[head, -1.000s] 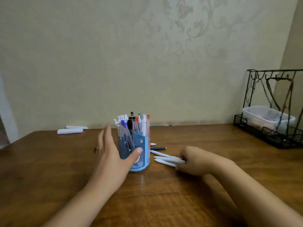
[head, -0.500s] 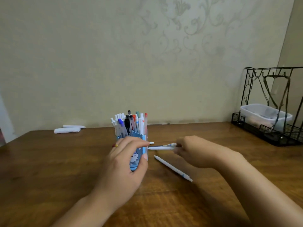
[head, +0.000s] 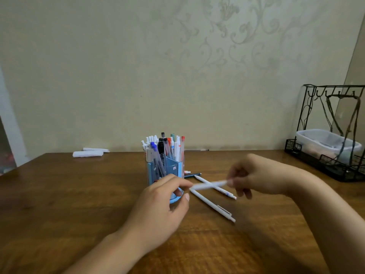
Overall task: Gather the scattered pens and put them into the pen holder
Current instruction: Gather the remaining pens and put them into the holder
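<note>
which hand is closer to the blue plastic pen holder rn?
Left. The left hand is right in front of the blue plastic pen holder, overlapping its base. The right hand is off to its right, pinching a white pen.

Blue pen holder (head: 173,169), white pens (head: 212,205), brown wood-grain table (head: 79,194), black wire rack (head: 325,165), beige scroll-patterned wall (head: 217,56)

Our left hand (head: 164,202) and right hand (head: 254,177) are held close together above the table, fingers curled. Both pinch one white pen (head: 209,185) between them.
</note>
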